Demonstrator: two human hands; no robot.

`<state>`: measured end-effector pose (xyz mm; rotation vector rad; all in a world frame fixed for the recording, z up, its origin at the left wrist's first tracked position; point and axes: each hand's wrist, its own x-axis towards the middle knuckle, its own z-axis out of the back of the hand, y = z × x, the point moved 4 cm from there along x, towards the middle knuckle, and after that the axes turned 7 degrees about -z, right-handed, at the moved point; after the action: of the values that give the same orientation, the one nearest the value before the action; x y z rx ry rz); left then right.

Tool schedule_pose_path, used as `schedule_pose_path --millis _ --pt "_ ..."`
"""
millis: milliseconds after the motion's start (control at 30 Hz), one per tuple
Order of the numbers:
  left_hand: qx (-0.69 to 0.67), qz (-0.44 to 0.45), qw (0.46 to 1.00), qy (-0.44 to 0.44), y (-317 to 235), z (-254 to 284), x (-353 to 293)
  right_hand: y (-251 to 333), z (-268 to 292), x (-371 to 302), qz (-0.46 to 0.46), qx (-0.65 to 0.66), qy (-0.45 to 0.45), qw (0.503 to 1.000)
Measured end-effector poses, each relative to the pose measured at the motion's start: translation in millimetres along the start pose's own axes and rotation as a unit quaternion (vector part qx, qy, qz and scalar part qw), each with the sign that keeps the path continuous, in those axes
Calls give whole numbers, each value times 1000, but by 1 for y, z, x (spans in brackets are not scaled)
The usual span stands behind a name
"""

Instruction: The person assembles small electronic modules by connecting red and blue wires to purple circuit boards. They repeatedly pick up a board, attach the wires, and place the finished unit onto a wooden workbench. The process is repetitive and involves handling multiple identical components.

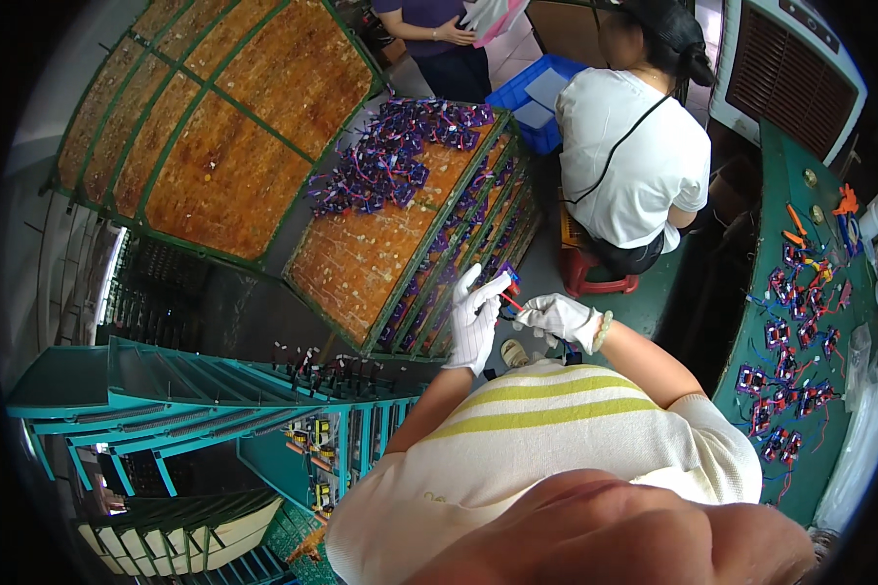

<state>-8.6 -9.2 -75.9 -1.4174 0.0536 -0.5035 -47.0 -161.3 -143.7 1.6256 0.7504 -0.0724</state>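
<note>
Both my hands wear white gloves and are raised in front of my chest. My left hand grips a small purple-blue circuit board between thumb and finger, with other fingers stretched upward. My right hand, with a beaded bracelet at the wrist, is closed beside it in a pinch on the board's red wire. Part of the board is hidden behind my left fingers. Beyond my hands, a heap of similar wired boards lies on the brown top panel of a green-framed stack of trays.
A person in a white shirt sits on a red stool ahead. Another person stands behind a blue crate. More boards lie on the green bench at right. Teal racks stand at left.
</note>
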Motion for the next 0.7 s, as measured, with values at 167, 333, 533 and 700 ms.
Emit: schedule_pose_path --millis 167,333,533,700 --pt "-4 -14 1000 -3 3 -5 3 8 3 -9 2 -46 -54 997" --pt "31 -24 999 -12 4 -7 11 18 6 -25 57 -29 -84 994" --pt "47 17 999 -6 -5 -9 17 1 18 -20 120 47 -115 985" --pt "46 29 999 -4 1 -9 18 -11 26 -17 117 109 -84 984"
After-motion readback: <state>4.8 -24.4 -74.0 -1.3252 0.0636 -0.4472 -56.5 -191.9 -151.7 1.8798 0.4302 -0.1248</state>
